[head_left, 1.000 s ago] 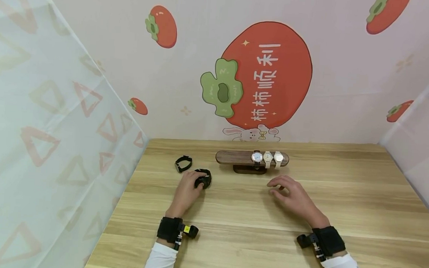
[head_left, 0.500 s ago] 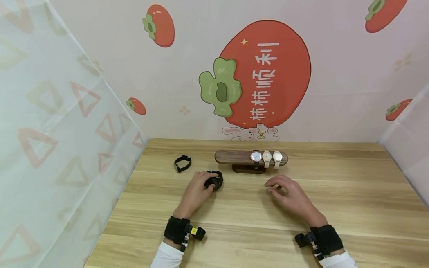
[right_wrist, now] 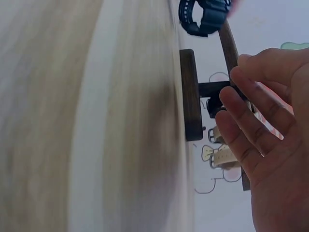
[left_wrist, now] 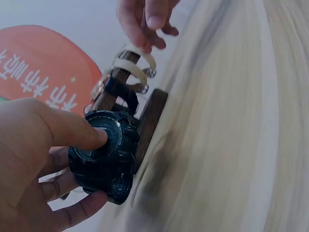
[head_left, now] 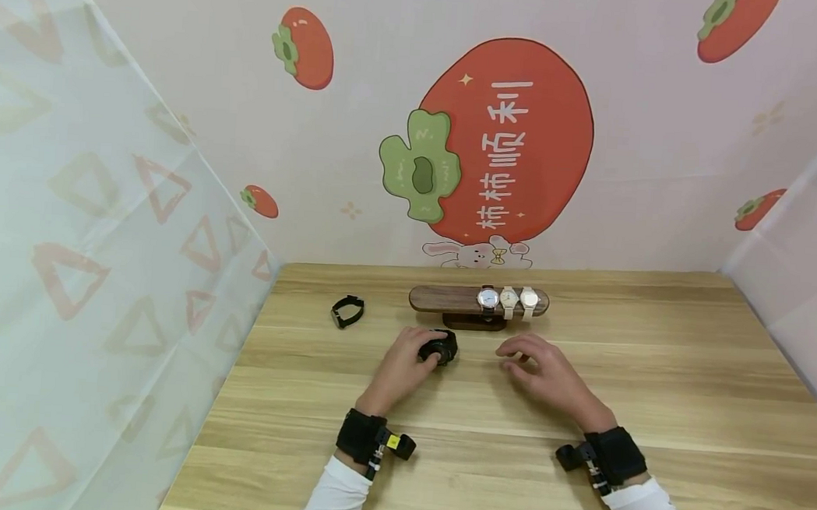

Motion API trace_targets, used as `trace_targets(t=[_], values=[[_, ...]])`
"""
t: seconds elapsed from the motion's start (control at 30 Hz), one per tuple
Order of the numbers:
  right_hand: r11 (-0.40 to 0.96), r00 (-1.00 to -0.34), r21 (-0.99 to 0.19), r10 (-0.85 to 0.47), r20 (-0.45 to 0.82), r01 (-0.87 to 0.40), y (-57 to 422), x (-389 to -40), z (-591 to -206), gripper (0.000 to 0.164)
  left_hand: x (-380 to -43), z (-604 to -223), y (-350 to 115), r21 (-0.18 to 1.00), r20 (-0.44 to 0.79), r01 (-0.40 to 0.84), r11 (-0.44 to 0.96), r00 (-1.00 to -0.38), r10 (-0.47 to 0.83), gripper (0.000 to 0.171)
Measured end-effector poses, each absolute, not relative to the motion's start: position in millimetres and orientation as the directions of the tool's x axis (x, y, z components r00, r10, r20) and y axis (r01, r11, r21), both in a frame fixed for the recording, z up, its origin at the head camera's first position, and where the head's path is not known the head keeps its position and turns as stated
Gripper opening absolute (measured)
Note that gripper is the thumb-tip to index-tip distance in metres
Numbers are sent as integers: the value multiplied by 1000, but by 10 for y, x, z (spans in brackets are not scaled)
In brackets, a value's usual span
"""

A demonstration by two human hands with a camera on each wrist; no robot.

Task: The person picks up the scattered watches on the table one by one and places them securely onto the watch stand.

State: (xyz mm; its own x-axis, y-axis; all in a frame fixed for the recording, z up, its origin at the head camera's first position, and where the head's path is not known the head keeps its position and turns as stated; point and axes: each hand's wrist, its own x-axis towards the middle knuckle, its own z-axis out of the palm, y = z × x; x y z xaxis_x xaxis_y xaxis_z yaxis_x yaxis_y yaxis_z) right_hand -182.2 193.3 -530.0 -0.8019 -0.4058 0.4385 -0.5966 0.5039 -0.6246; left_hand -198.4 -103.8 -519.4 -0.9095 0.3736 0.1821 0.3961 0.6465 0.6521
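Observation:
My left hand [head_left: 405, 364] pinches a chunky black digital watch [left_wrist: 108, 154], its thumb lying over the round face and its fingers beneath. In the right wrist view the looped strap of that watch [right_wrist: 205, 17] shows at the top, above the table. To the right, my right hand [head_left: 549, 373] hovers with loosely bent fingers and holds nothing. Just behind both hands stands a dark wooden watch stand [head_left: 441, 299]. On its right half sit a watch with a dark strap [head_left: 488, 298] and two watches with pale straps, one of them a cream watch [head_left: 509, 299].
A second black watch [head_left: 347, 311] lies looped on the wooden table [head_left: 479, 478] at the back left. A printed wall [head_left: 640, 144] closes off the table's back, with a patterned side sheet [head_left: 113, 268] on the left.
My left hand has carried the black digital watch rightward, from near the other black watch to in front of the stand. My right hand has shifted slightly left.

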Motion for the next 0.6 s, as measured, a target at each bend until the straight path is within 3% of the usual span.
trace_targets(t=[0.3,0.6], values=[[508,-762,-569,-439,475,-647,1790,-1856,-5254,45,-2010,-5144,-818,712,140,377,593,-903,406,40],[534,-791,-585,-441,423,-611,1663,-1866,-5208,57,-2009,-5089,-693,756,114,342,558,-909,402,46]])
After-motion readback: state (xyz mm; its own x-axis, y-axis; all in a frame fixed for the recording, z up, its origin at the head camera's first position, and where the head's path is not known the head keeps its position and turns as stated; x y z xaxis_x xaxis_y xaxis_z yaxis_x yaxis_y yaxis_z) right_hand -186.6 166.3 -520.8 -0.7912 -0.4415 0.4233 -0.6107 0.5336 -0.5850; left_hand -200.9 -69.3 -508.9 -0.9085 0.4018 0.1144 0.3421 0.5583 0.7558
